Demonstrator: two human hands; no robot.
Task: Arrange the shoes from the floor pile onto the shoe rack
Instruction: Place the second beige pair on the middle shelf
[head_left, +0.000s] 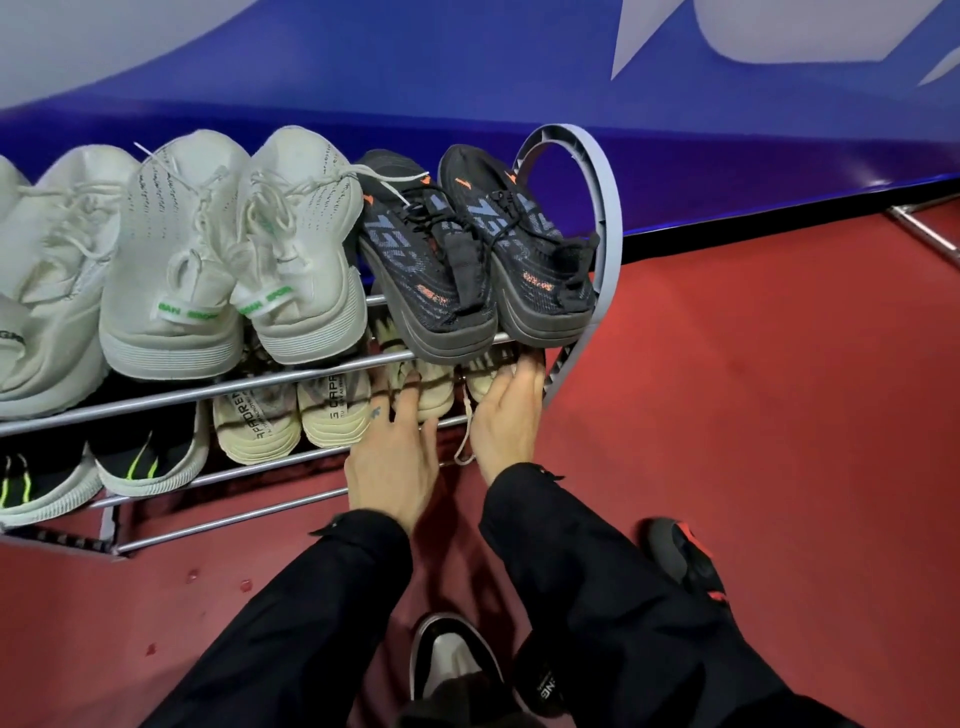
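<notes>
The grey bar shoe rack (291, 379) stands against a blue wall. On its top tier sit white sneakers (171, 270) and, at the right end, a black-and-orange pair (478, 260). The lower tier holds black shoes with neon stripes (140, 457), a cream pair (291, 415) and, at the right end, another cream pair (434, 395). My left hand (392, 462) lies with spread fingers on the heel of that pair's left shoe. My right hand (504, 415) rests flat along the right shoe, from which a lace hangs. Neither hand visibly grips a shoe.
The rack's curved grey end panel (608, 218) stands just right of my right hand. A black-and-red shoe (685, 561) lies on the red floor behind my right sleeve. A black-and-white shoe (452, 654) shows near the bottom edge. A metal bar (930, 234) lies at the far right.
</notes>
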